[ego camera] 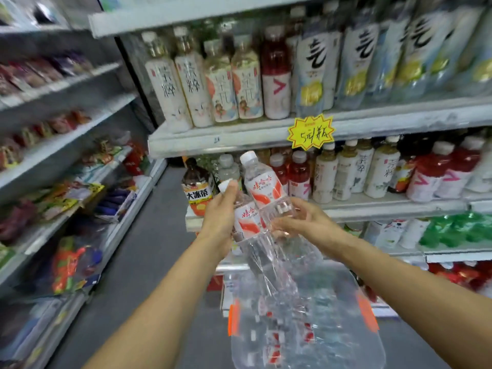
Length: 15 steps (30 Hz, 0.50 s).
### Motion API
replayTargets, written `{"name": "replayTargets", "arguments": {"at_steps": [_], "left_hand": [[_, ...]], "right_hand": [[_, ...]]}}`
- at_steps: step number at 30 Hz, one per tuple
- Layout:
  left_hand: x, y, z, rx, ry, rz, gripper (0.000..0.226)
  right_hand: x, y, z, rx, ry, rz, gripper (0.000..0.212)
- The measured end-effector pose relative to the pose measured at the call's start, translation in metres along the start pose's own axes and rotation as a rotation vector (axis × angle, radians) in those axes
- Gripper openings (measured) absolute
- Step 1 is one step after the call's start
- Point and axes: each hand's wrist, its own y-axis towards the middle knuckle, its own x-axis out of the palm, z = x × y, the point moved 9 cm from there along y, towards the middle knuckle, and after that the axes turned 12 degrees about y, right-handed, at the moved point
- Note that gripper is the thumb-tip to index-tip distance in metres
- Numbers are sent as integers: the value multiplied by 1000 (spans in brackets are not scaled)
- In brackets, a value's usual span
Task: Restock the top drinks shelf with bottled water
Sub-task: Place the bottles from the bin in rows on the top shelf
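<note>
shop aisle, drinks shelves (346, 75) ahead. left hand (221, 217) curled round one water bottle (246, 217), right hand (300, 219) gripping base of second bottle (263, 182), both just above torn shrink-wrap pack (300, 315). shelf edge (213, 141) right above hands. risk imo: loose wrap snags or cap clips that edge, bottle drops.

Left hand: my left hand (219, 217) grips one water bottle (247, 221) just below its white cap, fingers (230, 191) curled round the neck.
Right hand: my right hand (303, 221) holds a second water bottle (263, 186) by its lower body, cap tilted up and to the left.
Bottles: the two touch side by side; both have red-and-white labels.
Wrap: a clear plastic pack (306, 315) hangs beneath my hands, with more bottles blurred inside.
Ahead: a drinks shelf (226, 141) of tea bottles, with a yellow star price tag (311, 132) on its edge.
Left: snack shelves (66, 123), blurred.
</note>
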Motion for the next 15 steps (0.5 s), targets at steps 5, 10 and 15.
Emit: {"name": "replayTargets", "arguments": {"at_steps": [5, 10, 15], "left_hand": [[-16, -5, 98, 151, 18, 5, 41], [-42, 0, 174, 282, 39, 23, 36], [-63, 21, 245, 393, 100, 7, 37]], "right_hand": [[12, 5, -98, -223, -26, 18, 37], [25, 14, -179, -378, -37, 21, 38], [39, 51, -263, -539, -46, 93, 49]]}}
